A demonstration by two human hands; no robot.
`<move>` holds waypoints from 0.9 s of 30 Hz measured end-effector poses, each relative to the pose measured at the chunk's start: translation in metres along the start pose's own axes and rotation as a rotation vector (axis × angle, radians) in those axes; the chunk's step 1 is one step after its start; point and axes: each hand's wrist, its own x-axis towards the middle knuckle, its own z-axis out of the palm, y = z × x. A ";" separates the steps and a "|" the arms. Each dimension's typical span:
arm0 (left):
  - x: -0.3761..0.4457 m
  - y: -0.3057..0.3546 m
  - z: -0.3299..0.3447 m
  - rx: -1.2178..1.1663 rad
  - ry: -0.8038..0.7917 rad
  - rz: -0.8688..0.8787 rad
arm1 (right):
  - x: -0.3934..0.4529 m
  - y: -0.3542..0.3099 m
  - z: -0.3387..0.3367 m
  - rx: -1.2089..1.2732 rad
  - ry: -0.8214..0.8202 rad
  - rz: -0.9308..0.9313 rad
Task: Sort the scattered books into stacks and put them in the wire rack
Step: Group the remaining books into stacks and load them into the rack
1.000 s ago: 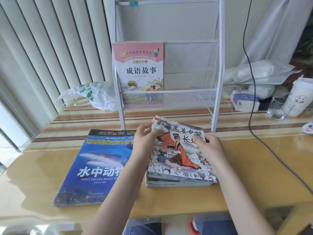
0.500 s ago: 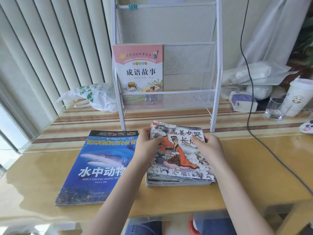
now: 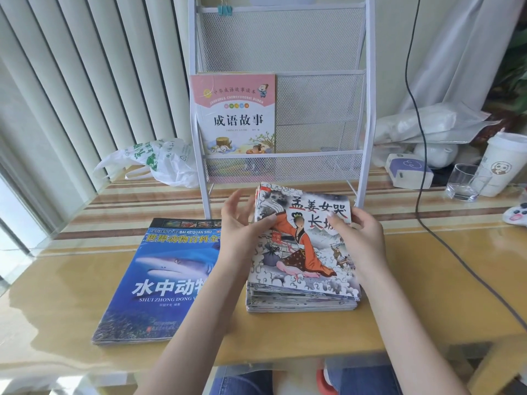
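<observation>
Yellow glossy table (image 3: 427,280) bears white wire rack (image 3: 281,161).

Left fingers (image 3: 239,206) released the stack (image 3: 302,280)
</observation>
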 end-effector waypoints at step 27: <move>0.006 0.045 0.040 0.240 0.110 0.292 | 0.014 -0.076 0.020 0.248 0.021 -0.238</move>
